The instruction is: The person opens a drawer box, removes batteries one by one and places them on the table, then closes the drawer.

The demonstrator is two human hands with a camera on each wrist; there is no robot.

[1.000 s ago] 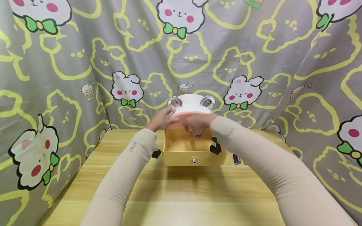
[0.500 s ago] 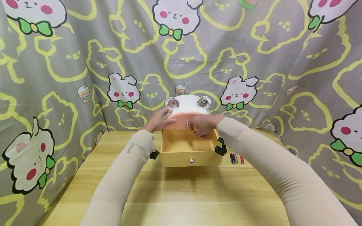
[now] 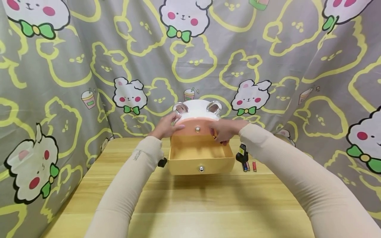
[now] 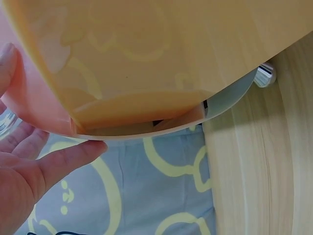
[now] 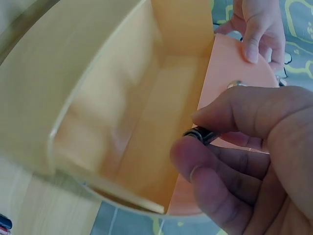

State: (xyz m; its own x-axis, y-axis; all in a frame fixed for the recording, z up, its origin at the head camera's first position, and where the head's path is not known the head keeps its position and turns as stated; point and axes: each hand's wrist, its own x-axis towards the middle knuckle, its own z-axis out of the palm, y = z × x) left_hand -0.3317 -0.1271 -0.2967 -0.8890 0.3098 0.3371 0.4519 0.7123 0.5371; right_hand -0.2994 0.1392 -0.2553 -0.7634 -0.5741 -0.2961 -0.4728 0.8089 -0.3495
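A small drawer chest with a white top [image 3: 197,108] stands on the table. Its lower yellow drawer [image 3: 201,167] is pulled out with a bare floor showing; the pink upper drawer [image 3: 190,126] is closed. My left hand [image 3: 167,125] grips the chest's left upper side, thumb on the pink front, fingers around the casing edge. Above the yellow drawer's right side, my right hand [image 3: 224,130] pinches a small dark cylinder with a silvery end [image 5: 201,134] between thumb and forefinger. What kind of cylinder it is cannot be told.
Several small blue, dark and red cylinders [image 3: 254,166] lie on the wooden table [image 3: 196,205] right of the chest. Two clear ear-shaped loops [image 3: 214,107] stand on the chest's top. A patterned grey curtain [image 3: 160,59] hangs behind and at both sides.
My right hand has moved rightward along the pink front, uncovering its silver knob and more of the yellow drawer's inside. My left hand keeps its hold on the chest.
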